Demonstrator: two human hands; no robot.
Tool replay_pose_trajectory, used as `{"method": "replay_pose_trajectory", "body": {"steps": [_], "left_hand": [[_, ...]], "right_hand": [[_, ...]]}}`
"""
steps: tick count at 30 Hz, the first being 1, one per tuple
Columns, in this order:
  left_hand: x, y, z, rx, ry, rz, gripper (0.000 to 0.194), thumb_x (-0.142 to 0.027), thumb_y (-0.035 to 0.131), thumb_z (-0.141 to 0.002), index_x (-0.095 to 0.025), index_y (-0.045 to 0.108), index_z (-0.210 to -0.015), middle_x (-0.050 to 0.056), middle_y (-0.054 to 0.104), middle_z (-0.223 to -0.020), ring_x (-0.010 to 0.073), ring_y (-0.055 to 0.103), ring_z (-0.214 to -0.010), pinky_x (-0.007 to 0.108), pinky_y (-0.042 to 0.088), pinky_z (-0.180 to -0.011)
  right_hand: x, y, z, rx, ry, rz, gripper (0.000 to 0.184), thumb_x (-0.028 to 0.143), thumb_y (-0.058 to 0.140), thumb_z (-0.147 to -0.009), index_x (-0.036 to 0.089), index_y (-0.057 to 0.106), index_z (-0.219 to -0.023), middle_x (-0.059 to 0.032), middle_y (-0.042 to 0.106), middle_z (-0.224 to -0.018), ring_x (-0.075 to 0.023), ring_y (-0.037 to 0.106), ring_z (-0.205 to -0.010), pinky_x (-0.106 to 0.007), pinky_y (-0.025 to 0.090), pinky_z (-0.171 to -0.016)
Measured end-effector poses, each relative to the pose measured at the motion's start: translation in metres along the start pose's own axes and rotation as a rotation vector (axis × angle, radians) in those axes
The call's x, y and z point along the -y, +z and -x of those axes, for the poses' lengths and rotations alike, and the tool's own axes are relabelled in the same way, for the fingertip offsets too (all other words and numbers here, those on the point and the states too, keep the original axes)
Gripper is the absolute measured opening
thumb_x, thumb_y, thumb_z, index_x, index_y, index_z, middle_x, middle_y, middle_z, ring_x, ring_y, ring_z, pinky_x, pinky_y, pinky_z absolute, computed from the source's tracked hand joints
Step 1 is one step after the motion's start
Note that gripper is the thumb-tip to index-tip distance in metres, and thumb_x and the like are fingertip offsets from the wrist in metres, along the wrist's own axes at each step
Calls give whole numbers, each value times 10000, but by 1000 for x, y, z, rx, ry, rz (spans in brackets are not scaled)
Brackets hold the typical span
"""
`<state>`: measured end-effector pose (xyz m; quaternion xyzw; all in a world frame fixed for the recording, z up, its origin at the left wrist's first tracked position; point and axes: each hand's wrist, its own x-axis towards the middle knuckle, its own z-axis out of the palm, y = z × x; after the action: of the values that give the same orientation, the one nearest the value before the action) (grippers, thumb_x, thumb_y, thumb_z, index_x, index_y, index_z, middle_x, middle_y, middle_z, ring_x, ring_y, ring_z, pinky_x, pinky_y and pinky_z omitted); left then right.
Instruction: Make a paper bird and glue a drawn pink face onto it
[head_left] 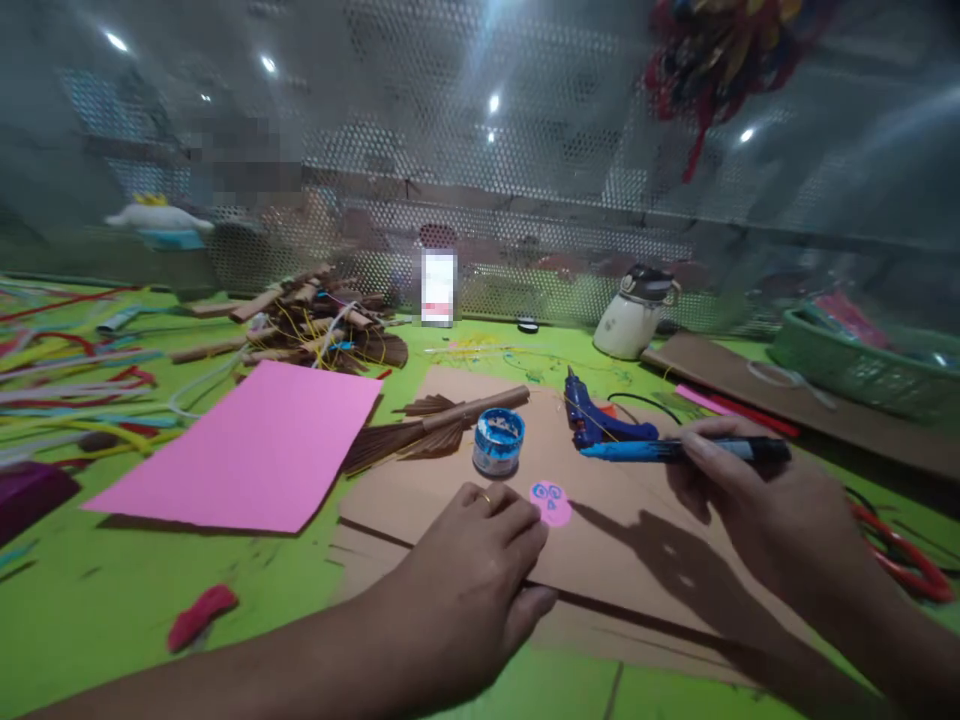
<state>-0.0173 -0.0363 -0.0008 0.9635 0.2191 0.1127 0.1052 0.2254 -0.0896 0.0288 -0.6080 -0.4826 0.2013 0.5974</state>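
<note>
My left hand [472, 570] rests on the brown cardboard sheet [630, 560], fingers curled, with the fingertips beside a small pink paper disc [551, 503] that bears blue painted marks. My right hand [757, 500] is closed around a black pen-like tool with a blue front part [675, 450], held level above the cardboard and pointing left. A small open pot of blue paint [498, 441] stands just behind the disc. A blue glue gun [592, 420] lies on the cardboard behind the tool.
A pink paper sheet [247, 445] lies at left on the green table [112, 620]. Coloured pipe cleaners [67, 380], brown paper rolls [315, 310], a brown brush-like bundle [427, 425], a red scrap [201, 615], a white jar [634, 315], a green basket [862, 365] and red scissors [907, 565] surround the cardboard. Mesh wall behind.
</note>
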Motion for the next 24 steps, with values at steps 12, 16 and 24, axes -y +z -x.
{"method": "replay_pose_trajectory", "body": {"steps": [12,16,24], "left_hand": [[0,2,3,-90,37,-27,342,-399,569,-887,-174,593,-1143,57,605,-1126,259,474,-1060,421,382,-942],[0,0,4,-82,33,-25,315,-401,580,-877,-169,611,-1088,60,613,-1067,253,478,-1031,408,394,-911],[-2,-5,4,-52,30,1,306,-401,576,-882,-172,598,-1084,71,604,-1090,257,478,-1051,418,400,-904]], "right_hand": [[22,91,-45,369,-151,207,241,361,667,-739,128,699,-791,-8,604,-585,-122,511,-502,-268,432,-507],[9,99,-48,466,-161,222,193,318,668,-710,139,714,-768,-50,681,-720,-164,597,-665,-300,468,-663],[6,91,-45,428,-46,32,292,407,687,-737,133,686,-838,30,540,-556,-92,438,-469,-229,371,-441]]}}
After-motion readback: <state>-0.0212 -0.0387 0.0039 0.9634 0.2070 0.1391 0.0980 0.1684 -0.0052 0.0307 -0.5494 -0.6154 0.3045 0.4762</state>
